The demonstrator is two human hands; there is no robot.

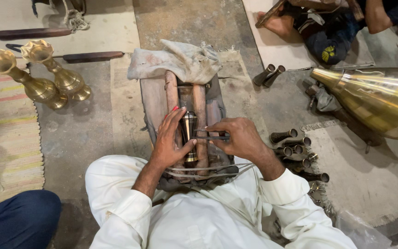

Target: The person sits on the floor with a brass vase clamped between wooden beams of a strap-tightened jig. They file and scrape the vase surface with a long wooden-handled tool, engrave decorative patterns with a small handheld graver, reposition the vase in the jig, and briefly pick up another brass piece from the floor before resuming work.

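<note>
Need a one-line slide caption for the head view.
Left hand steadies a small brass piece while right hand presses a thin tool against it.

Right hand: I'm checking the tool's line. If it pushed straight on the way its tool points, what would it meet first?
The right hand points its thin dark tool leftward; it would first meet the small brass piece steadied by the left hand. The tip already looks about touching, though depth is unclear.

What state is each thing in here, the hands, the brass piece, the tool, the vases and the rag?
Left hand: gripping the brass piece.
Brass piece: lying between two wooden rods.
Right hand: holding a thin dark tool.
Thin dark tool: tip against the brass piece.
Two brass vases: upright.
Rag: crumpled.
</note>
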